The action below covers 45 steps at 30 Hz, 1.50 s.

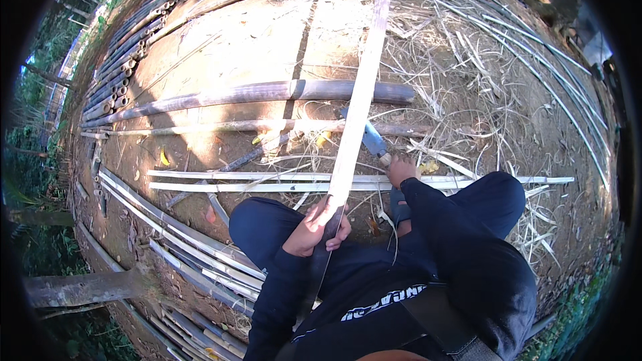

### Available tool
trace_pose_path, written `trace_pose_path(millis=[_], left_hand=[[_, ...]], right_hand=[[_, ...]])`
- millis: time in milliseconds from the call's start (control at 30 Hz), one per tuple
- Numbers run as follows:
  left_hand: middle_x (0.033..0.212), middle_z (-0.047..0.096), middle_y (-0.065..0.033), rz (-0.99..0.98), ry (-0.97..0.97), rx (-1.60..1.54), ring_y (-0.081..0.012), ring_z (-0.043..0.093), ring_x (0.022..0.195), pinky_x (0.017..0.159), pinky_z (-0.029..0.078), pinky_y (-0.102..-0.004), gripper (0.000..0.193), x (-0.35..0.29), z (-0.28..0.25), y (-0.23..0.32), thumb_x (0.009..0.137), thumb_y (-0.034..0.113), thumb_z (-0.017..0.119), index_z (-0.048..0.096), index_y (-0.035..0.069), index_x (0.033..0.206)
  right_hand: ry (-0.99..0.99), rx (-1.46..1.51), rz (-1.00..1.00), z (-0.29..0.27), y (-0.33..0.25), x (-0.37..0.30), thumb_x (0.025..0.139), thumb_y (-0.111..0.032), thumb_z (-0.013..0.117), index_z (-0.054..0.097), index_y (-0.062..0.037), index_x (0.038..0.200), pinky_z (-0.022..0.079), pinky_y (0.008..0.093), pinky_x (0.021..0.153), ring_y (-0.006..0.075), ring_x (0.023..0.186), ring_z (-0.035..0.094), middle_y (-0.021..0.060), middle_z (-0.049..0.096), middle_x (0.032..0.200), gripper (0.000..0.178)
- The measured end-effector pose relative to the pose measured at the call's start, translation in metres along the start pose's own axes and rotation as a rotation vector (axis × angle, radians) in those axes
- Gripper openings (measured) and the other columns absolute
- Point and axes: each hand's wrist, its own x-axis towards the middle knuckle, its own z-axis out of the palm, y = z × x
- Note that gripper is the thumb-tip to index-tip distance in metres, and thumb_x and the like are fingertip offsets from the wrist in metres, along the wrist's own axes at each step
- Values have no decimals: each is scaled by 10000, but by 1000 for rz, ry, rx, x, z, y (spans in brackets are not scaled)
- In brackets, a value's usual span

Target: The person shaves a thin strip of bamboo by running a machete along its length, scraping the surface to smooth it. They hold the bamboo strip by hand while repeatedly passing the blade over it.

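My left hand (307,230) is wrapped round the lower part of a long split bamboo strip (360,100), pale on its upper face. The strip slants up and away past the top of the view. In my right hand (402,170) is the wooden handle of a machete (374,140). Its broad grey blade points away from me, just right of the strip, and part of it is hidden behind the strip. Pale bamboo slats (267,187) lie crosswise on the ground in front of my bent knees.
A thick dark bamboo pole (254,92) lies across the ground farther off. Stacked bamboo poles (127,70) stretch along the far left. Curled shavings (461,87) litter the right side. More split lengths (194,244) lie at the near left, beside a tree trunk (83,289).
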Motion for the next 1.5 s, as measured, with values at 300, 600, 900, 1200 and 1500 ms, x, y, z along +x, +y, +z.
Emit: trace_pose_path(millis=[300,600,900,1200,1500], left_hand=[[977,658,-77,194,244,162,-131,612,795,718,498,-274,353,11,-6,-10,1031,278,503,594,-30,1177],[916,670,-54,239,332,141,-111,618,761,688,497,-251,317,16,-10,-14,1031,231,503,637,-30,1153],[853,650,-33,399,383,231,-97,609,788,727,488,-263,147,79,12,25,940,88,562,670,-4,981],[1082,666,-74,537,302,-15,-145,632,964,795,521,-298,349,96,-3,-23,1031,276,461,615,8,1192],[1279,586,-123,572,33,-414,-254,565,1188,1006,473,-384,434,108,-38,-53,1047,365,385,514,52,1319]], right_hand=[[272,562,-26,-84,-14,-11,776,-311,694,650,50,620,540,464,669,391,686,687,226,671,674,396],[821,1089,-162,-153,-24,-189,909,-139,697,570,48,1110,520,275,589,128,631,661,84,661,739,302],[794,930,-383,-142,-49,-204,860,-122,712,585,-58,1293,509,329,594,227,657,647,112,647,801,456],[724,196,-678,-167,-22,-183,780,-151,704,482,-336,1448,536,330,569,211,668,605,52,539,822,727],[781,-279,-835,-220,0,-150,821,-153,620,448,-369,1464,532,334,577,204,680,579,47,486,792,700]])
